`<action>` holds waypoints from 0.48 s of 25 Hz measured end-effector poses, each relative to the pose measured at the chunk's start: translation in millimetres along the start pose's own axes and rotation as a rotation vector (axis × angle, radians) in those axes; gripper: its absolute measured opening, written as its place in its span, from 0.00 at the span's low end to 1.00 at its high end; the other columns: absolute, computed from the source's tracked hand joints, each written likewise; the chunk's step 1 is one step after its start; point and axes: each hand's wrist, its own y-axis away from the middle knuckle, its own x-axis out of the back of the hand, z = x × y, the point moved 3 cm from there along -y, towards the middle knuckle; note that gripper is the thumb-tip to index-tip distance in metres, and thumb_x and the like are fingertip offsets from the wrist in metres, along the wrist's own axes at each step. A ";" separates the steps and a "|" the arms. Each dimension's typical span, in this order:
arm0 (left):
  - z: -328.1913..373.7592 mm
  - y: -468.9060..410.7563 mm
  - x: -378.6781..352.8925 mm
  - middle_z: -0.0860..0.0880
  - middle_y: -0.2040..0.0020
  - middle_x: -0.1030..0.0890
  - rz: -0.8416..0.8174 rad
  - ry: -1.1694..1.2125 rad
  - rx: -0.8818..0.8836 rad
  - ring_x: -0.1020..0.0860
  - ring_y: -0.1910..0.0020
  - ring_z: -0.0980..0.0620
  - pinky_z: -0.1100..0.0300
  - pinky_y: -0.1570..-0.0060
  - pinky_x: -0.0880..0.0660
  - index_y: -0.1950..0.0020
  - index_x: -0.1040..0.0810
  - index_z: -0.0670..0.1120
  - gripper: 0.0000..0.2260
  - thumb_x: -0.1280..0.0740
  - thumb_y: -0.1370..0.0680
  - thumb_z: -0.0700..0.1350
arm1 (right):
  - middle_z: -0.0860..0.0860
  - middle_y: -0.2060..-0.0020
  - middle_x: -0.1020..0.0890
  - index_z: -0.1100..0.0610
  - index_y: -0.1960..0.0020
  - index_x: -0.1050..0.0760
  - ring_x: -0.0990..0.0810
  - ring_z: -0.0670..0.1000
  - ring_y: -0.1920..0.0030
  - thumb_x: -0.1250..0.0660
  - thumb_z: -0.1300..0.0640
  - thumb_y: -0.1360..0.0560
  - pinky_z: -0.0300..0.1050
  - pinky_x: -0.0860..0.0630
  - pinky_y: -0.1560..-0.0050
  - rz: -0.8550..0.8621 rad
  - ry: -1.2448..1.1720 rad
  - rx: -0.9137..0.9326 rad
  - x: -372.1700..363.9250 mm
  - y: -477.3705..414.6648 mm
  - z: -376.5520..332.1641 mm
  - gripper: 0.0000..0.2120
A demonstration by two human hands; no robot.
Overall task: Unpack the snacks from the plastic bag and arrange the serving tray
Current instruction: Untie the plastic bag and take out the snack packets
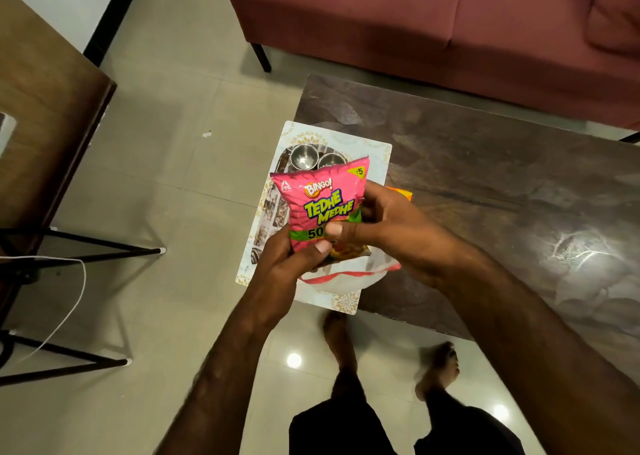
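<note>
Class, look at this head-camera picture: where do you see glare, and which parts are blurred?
Head view: bright ceiling-light spots glare on the floor tiles and a sheen lies on the dark table; the feet are motion-blurred; the pink snack packet print reads sharp.

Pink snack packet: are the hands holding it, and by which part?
Yes. Both hands hold the pink snack packet above the tray: left hand pinches its lower edge, right hand grips its lower right side.

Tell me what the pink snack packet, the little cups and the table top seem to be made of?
Pink Bingo snack packet: thin glossy plastic film, judging by its crinkles and crimped top edge. Two small cups on the serving tray: polished metal, probably steel, with mirror-like reflections. Table top: dark, glossy, marble-patterned; stone or laminate, hard to tell.
</note>
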 end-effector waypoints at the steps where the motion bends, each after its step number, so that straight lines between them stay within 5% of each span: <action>1: 1.7 0.1 -1.0 0.45 0.40 0.15 -0.019 0.014 -0.016 0.17 0.40 0.46 0.59 0.44 0.22 0.31 0.23 0.42 0.17 0.35 0.21 0.41 | 0.56 0.44 0.13 0.58 0.36 0.21 0.15 0.57 0.41 0.23 0.64 0.27 0.60 0.19 0.38 0.015 0.018 0.026 0.9 -0.7 -1.4 0.21; 4: 6.8 1.6 4.8 0.48 0.45 0.14 0.013 -0.045 -0.075 0.17 0.47 0.47 0.61 0.51 0.23 0.35 0.20 0.43 0.15 0.32 0.21 0.46 | 0.56 0.45 0.12 0.59 0.37 0.20 0.13 0.57 0.44 0.23 0.63 0.27 0.56 0.16 0.44 0.076 -0.028 0.076 13.0 1.2 -9.8 0.19; 6: 3.5 1.4 20.1 0.50 0.42 0.15 0.141 -0.185 -0.091 0.19 0.45 0.43 0.54 0.53 0.24 0.39 0.18 0.47 0.16 0.29 0.24 0.51 | 0.55 0.46 0.12 0.60 0.38 0.20 0.12 0.55 0.47 0.23 0.63 0.28 0.50 0.16 0.50 0.138 -0.092 0.113 29.9 5.5 -15.8 0.19; 8: -2.2 -0.3 34.8 0.54 0.37 0.17 0.224 -0.268 -0.112 0.19 0.42 0.51 0.50 0.48 0.23 0.39 0.17 0.47 0.15 0.27 0.26 0.44 | 0.53 0.50 0.11 0.59 0.40 0.18 0.12 0.51 0.51 0.23 0.60 0.30 0.45 0.16 0.56 0.239 -0.172 0.146 56.2 11.8 -22.8 0.19; 12: -5.8 4.2 57.0 0.62 0.40 0.16 0.315 -0.333 -0.100 0.25 0.64 0.57 0.64 0.60 0.23 0.38 0.17 0.50 0.28 0.37 0.29 0.24 | 0.50 0.56 0.11 0.55 0.47 0.16 0.12 0.47 0.60 0.23 0.55 0.28 0.43 0.17 0.62 0.490 -0.264 0.122 120.2 13.2 -11.5 0.11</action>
